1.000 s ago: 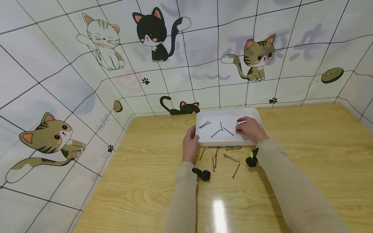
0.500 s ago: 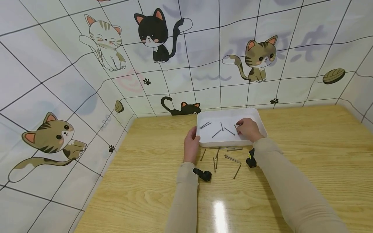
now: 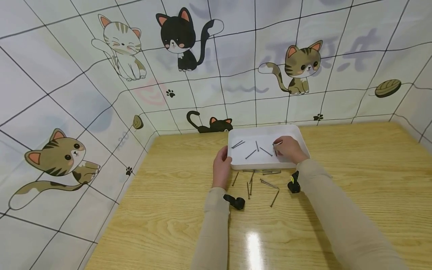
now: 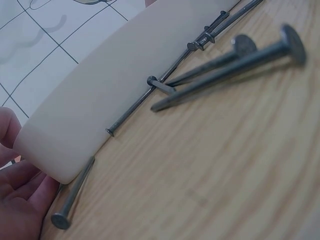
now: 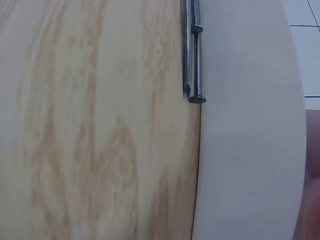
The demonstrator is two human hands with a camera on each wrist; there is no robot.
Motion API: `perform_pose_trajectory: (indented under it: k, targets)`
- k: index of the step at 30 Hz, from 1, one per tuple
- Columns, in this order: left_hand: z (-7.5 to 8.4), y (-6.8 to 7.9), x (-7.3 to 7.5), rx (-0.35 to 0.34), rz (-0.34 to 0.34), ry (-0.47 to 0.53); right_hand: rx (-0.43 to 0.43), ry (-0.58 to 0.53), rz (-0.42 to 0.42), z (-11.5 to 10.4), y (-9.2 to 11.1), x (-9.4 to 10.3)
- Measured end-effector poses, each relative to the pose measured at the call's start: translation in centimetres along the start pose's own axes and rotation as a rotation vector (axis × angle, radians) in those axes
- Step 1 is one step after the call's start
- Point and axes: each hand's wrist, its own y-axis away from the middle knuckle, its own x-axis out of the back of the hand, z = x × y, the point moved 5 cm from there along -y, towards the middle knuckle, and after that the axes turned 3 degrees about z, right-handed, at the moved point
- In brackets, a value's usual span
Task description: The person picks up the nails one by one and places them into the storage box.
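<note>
Head view: tabletop [image 3: 179,168] spreads left and right of the white tray [image 3: 263,166]; left hand [image 3: 221,169] clasps its left edge, loose nails [image 3: 266,151] lie inside and before it, right hand [image 3: 290,148] pinches one nail [image 3: 275,150] at its right end

Tabletop [image 3: 162,210]: white glare shone between my sleeves [image 3: 344,221].
Right sleeve: cast soft shadow.
Head view: looked bright.
Wrist views: were dimmer, softer.
</note>
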Motion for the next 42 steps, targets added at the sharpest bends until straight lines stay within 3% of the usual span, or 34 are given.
perform_pose_trajectory:
  k: [12,21,33,42]
  targets:
    - [-0.1,-0.1,-0.2,0.004,0.015,-0.035,0.104,0.027,-0.044,-1.2,2.3,1.7]
    - [-0.2,-0.3,-0.2,-0.017,0.001,-0.015,0.221,0.072,-0.003,-2.5,4.1,2.5]
    - [-0.1,-0.2,0.0,0.004,0.009,-0.036,0.297,-0.054,0.003,-3.4,7.7,2.1]
    - [-0.1,-0.2,0.0,0.016,0.006,-0.044,0.308,-0.110,-0.001,-3.6,9.8,1.4]
